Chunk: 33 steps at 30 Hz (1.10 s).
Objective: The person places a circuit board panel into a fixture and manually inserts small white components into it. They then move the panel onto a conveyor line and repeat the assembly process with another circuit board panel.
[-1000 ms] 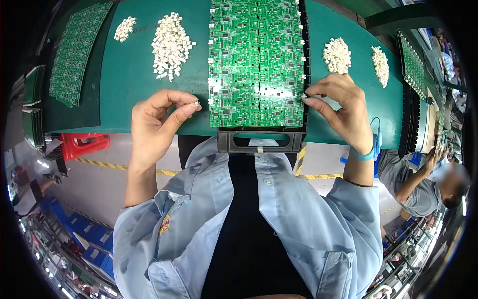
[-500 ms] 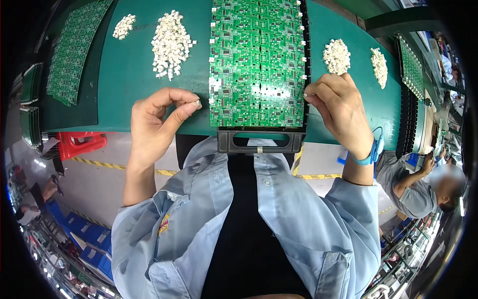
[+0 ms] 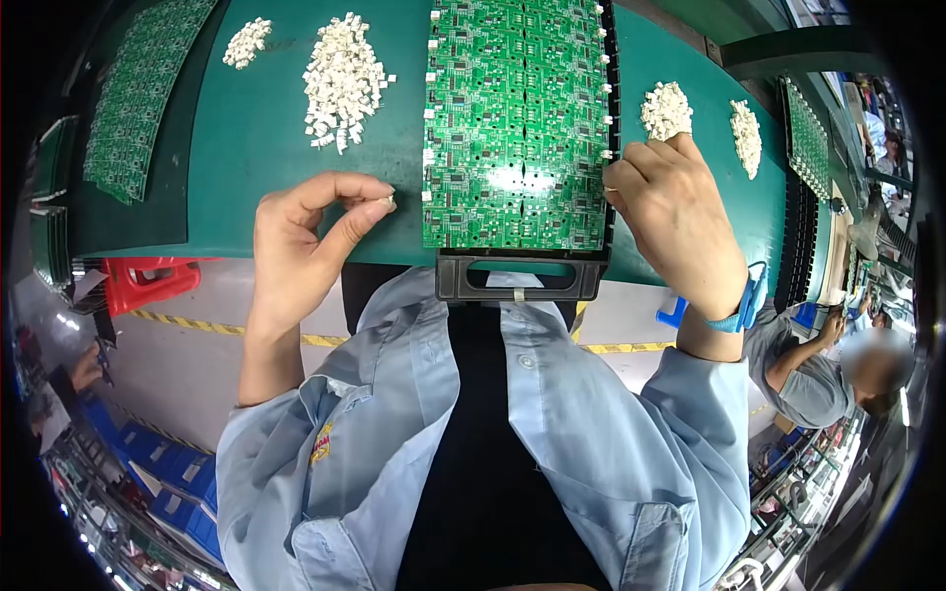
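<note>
The board (image 3: pixel 524 128) lies on the table (image 3: pixel 271 167) at 12 o'clock. At its 8 o'clock, the left hand (image 3: pixel 301 234) pinches a white part (image 3: pixel 391 201); at 4 o'clock, the right hand (image 3: pixel 672 212) meets the board's edge, its grip hidden. The large pile (image 3: pixel 342 79) sits at 9.

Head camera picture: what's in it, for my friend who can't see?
A person's right hand is at the right edge of a green circuit board panel, while the left hand pinches a white connector beside it. Two piles of white connectors lie each side on a green worktop.
</note>
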Motion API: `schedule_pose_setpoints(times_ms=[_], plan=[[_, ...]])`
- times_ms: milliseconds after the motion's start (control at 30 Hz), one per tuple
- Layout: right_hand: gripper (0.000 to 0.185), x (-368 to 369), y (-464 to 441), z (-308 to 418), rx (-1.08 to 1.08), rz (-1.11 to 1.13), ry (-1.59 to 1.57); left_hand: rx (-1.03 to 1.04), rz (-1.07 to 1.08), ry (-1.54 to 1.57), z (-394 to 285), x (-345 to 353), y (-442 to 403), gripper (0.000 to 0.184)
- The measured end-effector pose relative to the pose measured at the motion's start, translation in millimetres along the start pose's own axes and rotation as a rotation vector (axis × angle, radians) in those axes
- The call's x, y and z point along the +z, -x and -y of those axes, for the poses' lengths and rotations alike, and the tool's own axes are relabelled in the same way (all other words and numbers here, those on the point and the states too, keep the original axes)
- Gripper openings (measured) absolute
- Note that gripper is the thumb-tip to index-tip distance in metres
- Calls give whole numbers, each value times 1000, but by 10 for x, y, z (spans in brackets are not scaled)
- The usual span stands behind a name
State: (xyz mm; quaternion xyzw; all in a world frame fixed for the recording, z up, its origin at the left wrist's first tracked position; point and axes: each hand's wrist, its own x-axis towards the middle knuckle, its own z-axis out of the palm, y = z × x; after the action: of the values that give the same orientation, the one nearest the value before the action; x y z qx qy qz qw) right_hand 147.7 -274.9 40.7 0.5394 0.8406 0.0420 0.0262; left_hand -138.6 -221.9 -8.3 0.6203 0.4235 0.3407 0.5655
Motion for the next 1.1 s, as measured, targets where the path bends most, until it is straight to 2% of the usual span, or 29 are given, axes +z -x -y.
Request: schedule_pose_setpoints(times_ms=[333,567,633,833,967,1100], plan=[[7,-7,-24,-20,-12,0,-4,10,5,9,6,0,12,11],[5,64,95,-128,13,-101,-238,9,7,18,10,36,11,11],[4,98,150,-300,217,-263,-397,-4,5,19,-3,45,22,10],[4,580,232,-715,306,-293,-241,-80,-8,153,19,85,59,9],[4,697,171,-721,304,-313,-134,19,-21,80,44,123,68,9],[4,748,185,-729,306,-330,-186,84,14,12,146,189,101,11]])
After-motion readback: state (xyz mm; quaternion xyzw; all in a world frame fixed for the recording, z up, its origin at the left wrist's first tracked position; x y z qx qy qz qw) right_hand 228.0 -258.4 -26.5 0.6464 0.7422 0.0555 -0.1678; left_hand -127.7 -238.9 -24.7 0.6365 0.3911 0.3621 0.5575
